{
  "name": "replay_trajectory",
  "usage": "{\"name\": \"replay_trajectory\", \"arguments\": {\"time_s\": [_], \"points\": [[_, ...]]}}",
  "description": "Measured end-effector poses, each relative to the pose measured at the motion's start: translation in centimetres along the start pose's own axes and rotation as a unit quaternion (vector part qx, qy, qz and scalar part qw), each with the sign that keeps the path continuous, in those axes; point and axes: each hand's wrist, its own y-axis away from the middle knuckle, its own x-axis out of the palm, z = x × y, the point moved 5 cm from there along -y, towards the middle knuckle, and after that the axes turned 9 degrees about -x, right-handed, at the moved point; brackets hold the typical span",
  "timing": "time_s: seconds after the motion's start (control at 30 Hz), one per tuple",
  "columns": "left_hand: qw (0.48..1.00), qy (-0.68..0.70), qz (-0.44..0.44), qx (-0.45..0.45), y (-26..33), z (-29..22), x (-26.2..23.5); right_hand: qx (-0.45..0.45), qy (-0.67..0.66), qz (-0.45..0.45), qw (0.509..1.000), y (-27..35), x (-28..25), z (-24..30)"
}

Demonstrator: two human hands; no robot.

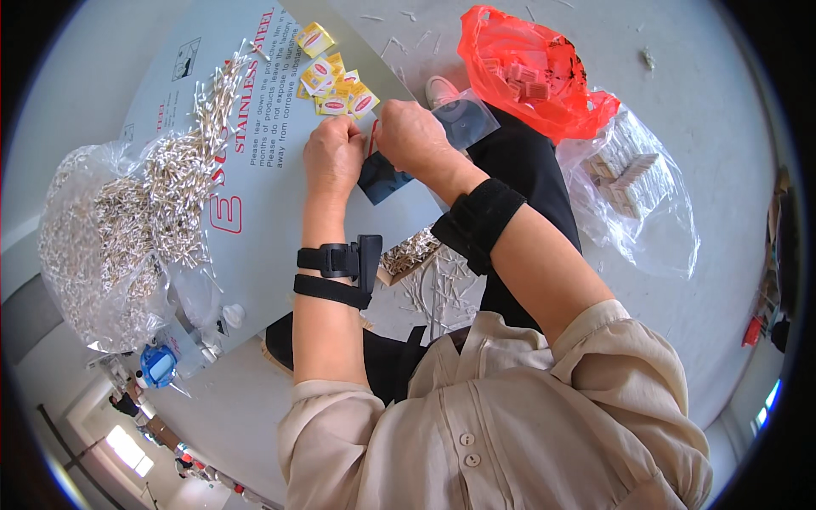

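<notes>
My left hand (333,157) is closed in a pinch above the table's right edge, its fingertips beside a flat, dark, see-through plastic bag (463,123). What sits between those fingertips is too small to tell. Just to its right, my right hand (416,136) is closed at the upper edge of the same bag and covers its middle. A red strip shows between the hands. Small yellow-and-white packets (331,85) lie in a loose pile just beyond my left hand.
Loose cotton swabs (178,187) heap on the table (263,255) at left, spilling from a clear bag (64,229). A red bag (518,42) with small packs and a clear bag of white bundles (629,174) are at right. A box of swabs (412,253) stands below the table edge.
</notes>
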Motion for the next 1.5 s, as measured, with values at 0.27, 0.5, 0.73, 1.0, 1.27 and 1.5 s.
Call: {"name": "replay_trajectory", "arguments": {"time_s": [0.27,0.5,0.73,1.0,1.27,1.5], "points": [[0.985,-0.057,-0.017,0.161,1.5,-0.5,0.0,-0.012,-0.009,-0.013,1.000,0.2,-0.2,0.1],[0.994,0.034,0.005,0.100,2.4,0.1,-0.4,-0.017,-0.019,-0.022,0.999,0.2,-0.3,0.1],[0.993,0.105,-0.002,0.052,2.9,1.0,-0.5,-0.014,-0.019,-0.012,1.000,0.2,-0.2,0.1],[0.997,0.061,-0.012,0.040,2.5,0.5,-0.6,-0.009,-0.025,-0.017,1.000,0.2,-0.2,0.1],[0.997,-0.018,-0.042,0.056,3.0,-0.2,0.0,-0.019,-0.022,-0.026,0.999,0.1,-0.2,-0.1],[0.998,0.046,-0.023,0.045,2.9,0.1,-0.6,-0.014,-0.029,-0.028,0.999,0.2,-0.2,-0.1]]}}
